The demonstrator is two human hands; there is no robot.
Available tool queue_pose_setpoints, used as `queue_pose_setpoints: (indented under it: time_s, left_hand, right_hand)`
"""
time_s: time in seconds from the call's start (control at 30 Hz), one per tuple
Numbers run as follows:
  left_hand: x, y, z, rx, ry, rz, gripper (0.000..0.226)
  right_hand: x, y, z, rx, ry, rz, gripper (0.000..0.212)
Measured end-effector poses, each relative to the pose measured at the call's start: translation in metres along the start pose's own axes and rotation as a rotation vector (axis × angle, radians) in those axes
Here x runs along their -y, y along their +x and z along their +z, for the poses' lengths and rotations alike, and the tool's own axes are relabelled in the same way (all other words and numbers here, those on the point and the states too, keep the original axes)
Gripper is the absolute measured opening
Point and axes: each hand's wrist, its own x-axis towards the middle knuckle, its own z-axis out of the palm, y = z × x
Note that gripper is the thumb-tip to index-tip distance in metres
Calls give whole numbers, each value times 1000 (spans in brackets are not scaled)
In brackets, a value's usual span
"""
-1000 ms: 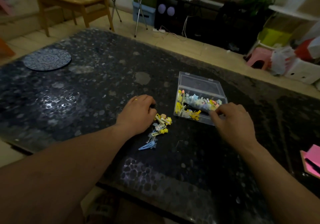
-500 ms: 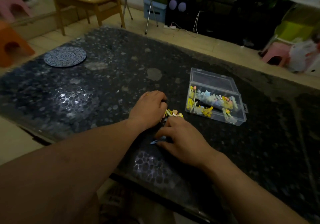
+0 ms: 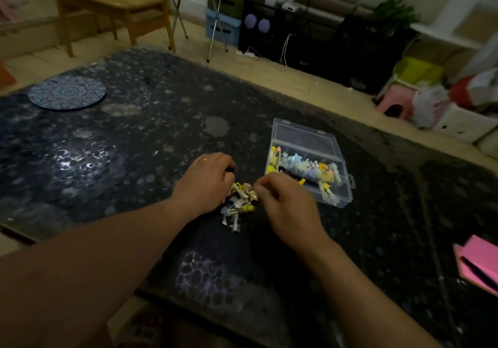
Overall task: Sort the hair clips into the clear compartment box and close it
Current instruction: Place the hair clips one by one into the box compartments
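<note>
The right hand (image 3: 285, 205), back from the box (image 3: 304, 139), curls over the clips (image 3: 239, 199) piled on the surface (image 3: 134, 159); whether it pinches one, I cannot tell. The left hand (image 3: 206, 180) lies curled beside them, grip unclear; sorting remains.

Table (image 3: 134, 159): black, pebble-mottled. Round mat (image 3: 66, 92), 10 o'clock: blue, swirled. Hair clips (image 3: 239, 202): yellow, pale blue; box (image 3: 304, 137) clear.

The loose pile of small plastic hair clips (image 3: 239, 202) lies just left of the clear plastic compartment box (image 3: 336, 199), more clips (image 3: 304, 164) inside it, a round blue patterned mat (image 3: 66, 92) far left, a pink notebook (image 3: 477, 261) nearer right
</note>
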Motion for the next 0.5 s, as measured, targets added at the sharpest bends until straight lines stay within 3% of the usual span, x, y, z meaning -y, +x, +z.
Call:
queue_pose_setpoints:
  time_s: [0.13,0.27,0.4,0.5]
  left_hand:
    - [-1,-3,-3,15,-3,-3,31]
    - [-1,-3,-4,27,2,-12,32]
    - [-3,-3,-4,34,4,-24,35]
    - [-2,-3,-4,38,-4,-18,48]
  right_hand:
    - [-33,20,-39,-118,61,192,9]
    - [-57,32,-64,-143,-72,347,12]
    - [-74,42,-70,-53,-195,448,8]
    - [-79,49,-69,22,-230,489,18]
